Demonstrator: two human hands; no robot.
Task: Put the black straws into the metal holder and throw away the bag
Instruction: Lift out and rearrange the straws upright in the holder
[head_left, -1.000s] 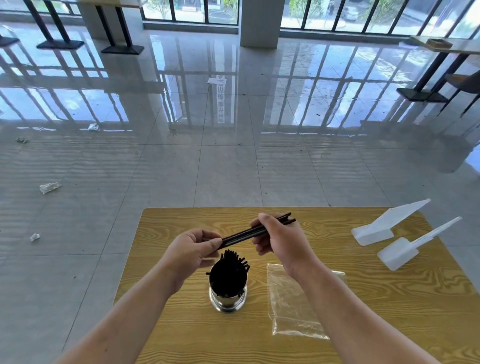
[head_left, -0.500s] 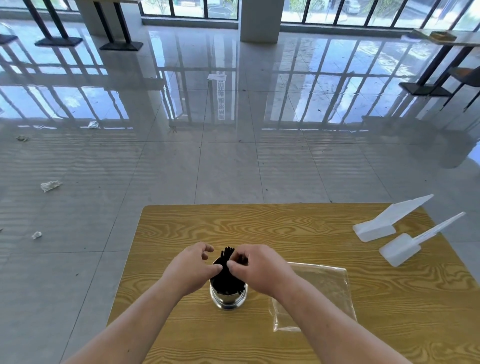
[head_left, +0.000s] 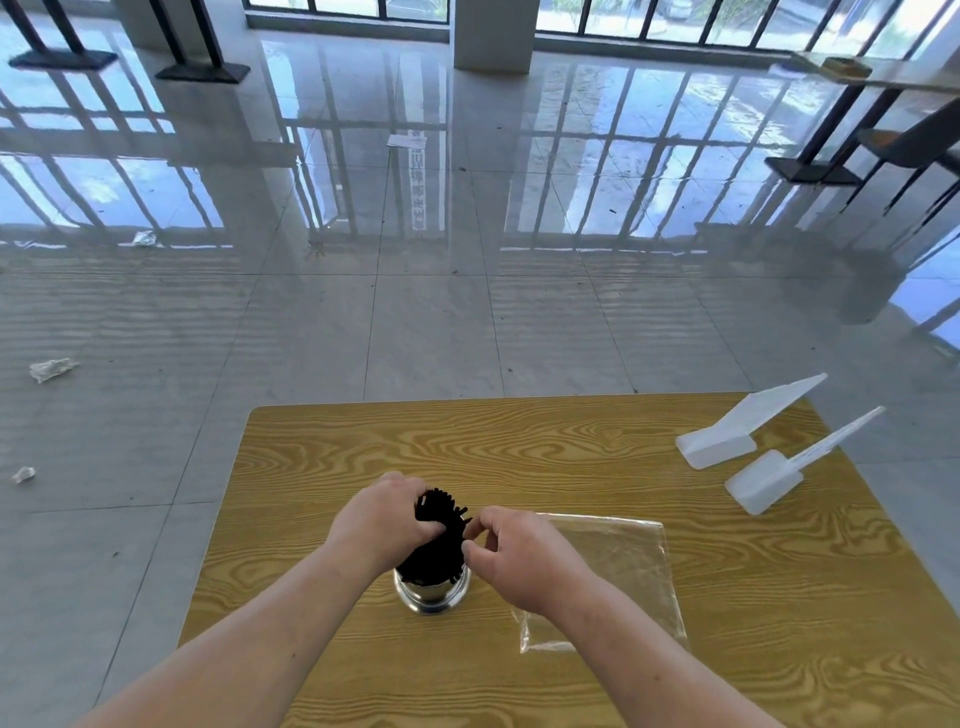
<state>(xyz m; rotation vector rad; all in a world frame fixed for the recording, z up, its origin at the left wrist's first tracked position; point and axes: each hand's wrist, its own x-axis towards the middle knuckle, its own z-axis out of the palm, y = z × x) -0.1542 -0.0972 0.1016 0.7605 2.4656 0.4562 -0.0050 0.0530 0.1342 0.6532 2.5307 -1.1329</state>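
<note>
Squeezing the black straws (head_left: 439, 525) upright in the metal holder (head_left: 431, 596) with the left hand (head_left: 382, 525) curled tight round them; pinching strays at the bundle's edge with the right hand (head_left: 514, 553). Leaving the bag (head_left: 623, 561) flat on the counter (head_left: 519, 452), just beside. Risky: could tip the holder with a sideways tug, spilling straws.

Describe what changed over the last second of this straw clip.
The black straws, held level above the metal holder by both hands a second ago, now stand in it. The left hand grips their tops; the right hand has fingertips at their side. The bag and white scoops stayed put.
</note>
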